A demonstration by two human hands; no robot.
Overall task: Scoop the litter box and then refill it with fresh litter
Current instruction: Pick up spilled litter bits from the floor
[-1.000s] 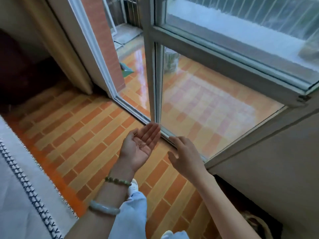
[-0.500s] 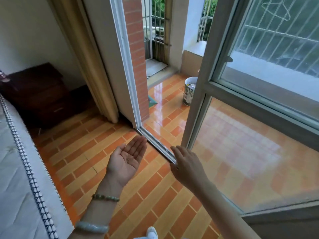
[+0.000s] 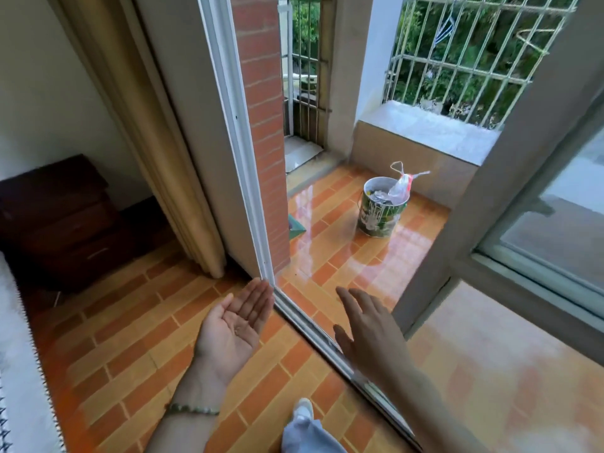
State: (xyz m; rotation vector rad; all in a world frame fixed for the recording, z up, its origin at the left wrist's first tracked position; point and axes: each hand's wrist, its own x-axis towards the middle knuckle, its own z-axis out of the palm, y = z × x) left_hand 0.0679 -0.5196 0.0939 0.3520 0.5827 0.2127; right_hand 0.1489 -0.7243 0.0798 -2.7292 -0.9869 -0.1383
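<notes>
- Left hand: palm up, fingers straight and together, cupped slightly, empty. Held out over the tiled floor just short of the door track. Beaded bracelet on the wrist.
- Right hand: back up, fingers spread loosely, empty, stretched across the track over the balcony side.
- Against half a second ago: right hand no longer rests at the edge of the sliding door; it is off the frame and further out. Left hand pose unchanged. View has lifted; more of the balcony shows, the doorway gap looks wider.
- Litter box: not in view, so its place and long axis cannot be told.
- On the balcony floor, toward the far wall: an upright bucket with a plastic bag sticking out.
- Left edge: bed; dark nightstand by the curtain.
</notes>
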